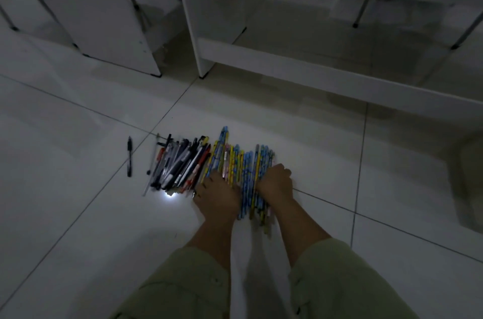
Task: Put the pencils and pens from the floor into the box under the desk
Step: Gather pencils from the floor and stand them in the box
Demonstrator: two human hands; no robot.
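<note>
Blue and yellow patterned pencils (251, 175) lie side by side in a loose row on the pale tiled floor (78, 188), their lengths running away from the onlooker toward the desk, an arrangement that lets many be gathered in one sweep. The left hand (218, 194) rests on the row's left part, fingers bent down over the pencils; whether they have closed round any cannot be told in this dim light. The right hand (275, 181) sits at the row's right edge with its fingers curled over the outermost pencils, seemingly hemming the bundle in from that side (the two hands bracket the row, which suggests a squeeze into one bunch before lifting). Just left of the pencils, touching them, lies a heap of dark and clear-barrelled pens (177, 164), roughly parallel, untouched by either hand. One black pen (129, 156) lies apart, farther left. A small bright glare (168, 197) marks the tile at the heap's near end. Beyond stands the white desk (287, 62), its low rail spanning the opening; a pale box-like shape (467, 182) sits in shadow at the right edge, perhaps the box, too dark to confirm. All the items are on the floor, so the task appears barely begun.
</note>
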